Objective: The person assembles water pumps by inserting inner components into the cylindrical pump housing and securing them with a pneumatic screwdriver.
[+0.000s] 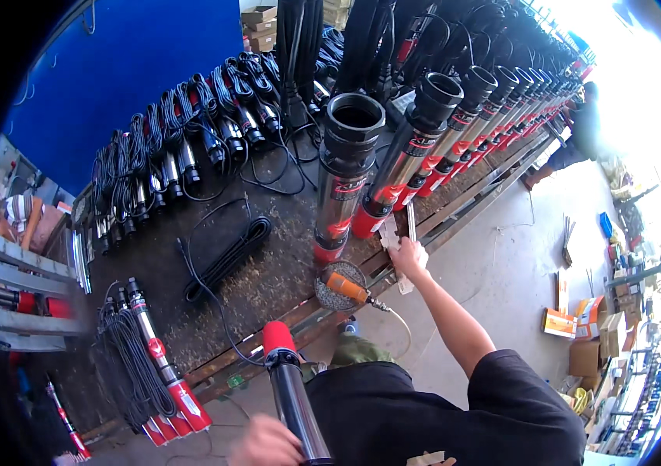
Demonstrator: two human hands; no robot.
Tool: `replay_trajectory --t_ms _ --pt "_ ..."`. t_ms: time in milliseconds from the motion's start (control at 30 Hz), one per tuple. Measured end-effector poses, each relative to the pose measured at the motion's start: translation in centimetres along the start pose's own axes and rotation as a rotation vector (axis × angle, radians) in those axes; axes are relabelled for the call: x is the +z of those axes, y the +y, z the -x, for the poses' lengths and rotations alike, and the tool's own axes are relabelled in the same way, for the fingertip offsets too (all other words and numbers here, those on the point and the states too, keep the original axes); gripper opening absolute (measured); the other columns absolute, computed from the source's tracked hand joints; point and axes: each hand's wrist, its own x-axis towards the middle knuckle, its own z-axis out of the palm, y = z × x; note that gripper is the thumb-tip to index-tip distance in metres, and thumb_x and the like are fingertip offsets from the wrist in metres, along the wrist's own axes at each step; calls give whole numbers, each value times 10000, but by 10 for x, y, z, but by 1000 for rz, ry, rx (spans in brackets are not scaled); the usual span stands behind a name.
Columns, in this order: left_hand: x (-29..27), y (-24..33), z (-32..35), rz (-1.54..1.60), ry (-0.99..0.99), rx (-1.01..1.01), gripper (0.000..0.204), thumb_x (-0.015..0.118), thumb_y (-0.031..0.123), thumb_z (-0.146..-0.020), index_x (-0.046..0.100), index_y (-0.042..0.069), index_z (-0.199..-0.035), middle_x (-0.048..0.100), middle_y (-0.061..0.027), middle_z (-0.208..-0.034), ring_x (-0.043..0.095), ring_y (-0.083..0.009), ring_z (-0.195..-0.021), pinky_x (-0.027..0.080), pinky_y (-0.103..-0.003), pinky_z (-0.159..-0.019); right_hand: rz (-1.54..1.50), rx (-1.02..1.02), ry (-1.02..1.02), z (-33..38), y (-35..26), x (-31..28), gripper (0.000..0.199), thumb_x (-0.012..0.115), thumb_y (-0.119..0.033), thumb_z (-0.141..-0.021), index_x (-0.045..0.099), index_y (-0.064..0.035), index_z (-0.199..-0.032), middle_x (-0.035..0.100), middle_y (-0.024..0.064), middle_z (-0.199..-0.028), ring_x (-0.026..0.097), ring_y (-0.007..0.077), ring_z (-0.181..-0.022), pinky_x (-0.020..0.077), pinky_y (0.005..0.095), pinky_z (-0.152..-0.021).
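A shiny metal pump motor (299, 404) with a red end cap hangs at a slant in front of my body. My left hand (270, 444), smeared a little by motion, is closed round its lower part. From the red end a black cable runs up to a coiled bundle (229, 260) on the bench. At the bench's front edge my right hand (409, 258) is closed, its fingers at the end of a thin silvery metal strip (412, 220). Torn whitish paper (389, 231) lies beside those fingers. An orange air tool (346, 287) rests on a round dish (329, 297) nearby.
A row of upright pumps (350, 186) with red bases lines the bench (280, 202). Behind it lie motors with coiled cables (183, 116). More red-ended pumps (167, 357) sit at left. A hose (404, 322) loops off the front edge. Another person (582, 128) is at far right.
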Motion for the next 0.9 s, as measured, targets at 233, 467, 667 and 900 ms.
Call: replay_trajectory --t_ms 233,467,667,900 --pt "-31 -115 31 92 490 -983 196 741 66 -871 581 50 -984 582 12 -816 542 -57 -702 433 -213 -603 -22 122 -130 -33 21 26 422 808 -458 -731 753 -78 -907 734 174 -900 719 356 -856 577 453 -764" --pt "-47 -157 12 -293 61 -836 304 657 225 -951 714 -62 -867 592 -10 -654 504 -58 -626 394 -266 -558 -114 -25 -69 -22 47 -3 334 763 -434 -776 751 -126 -906 725 160 -844 709 351 -820 564 468 -728" --pt "-49 -125 -2 -273 201 -779 385 695 244 -945 569 19 -660 516 29 -593 455 -45 -577 344 -274 -508 -582 -639 447 118 -23 -98 127 719 -45 -856 615 -40 -784 558 84 -635 542 211 -496 430 305 -483" --pt "-59 -97 -24 -187 190 -666 248 675 165 -884 680 -30 -1037 602 -82 -879 543 -171 -803 440 -302 -727 -953 -368 -595 198 -173 -30 203 698 -206 -902 736 -6 -915 699 68 -762 608 130 -654 496 321 -603"
